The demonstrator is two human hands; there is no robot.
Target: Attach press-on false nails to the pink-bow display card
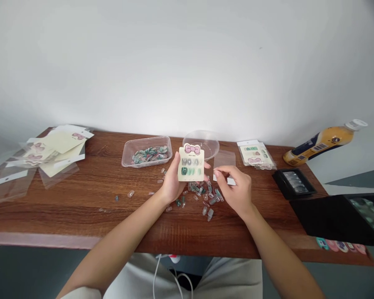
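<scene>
My left hand (172,182) holds up a cream card (190,178) with a pink bow at its top. Two rows of press-on nails (192,171) are fixed on the card, silvery ones above and green ones below. To the right of the card, my right hand (237,187) is closed with thumb and forefinger pinched together; whatever is between the fingertips is too small to make out. Under both hands lies a scattered pile of loose press-on nails (211,200), clear, grey and green. Just behind my right hand is a clear bag (225,159) with a white strip.
A clear plastic tub (147,164) holds many nails; a round clear container (212,145) stands beside it. Cards and bags (64,141) are heaped at left. Packed cards (256,155), a tilted orange bottle (322,143) and black boxes (285,191) occupy the right side of the wooden table (90,226).
</scene>
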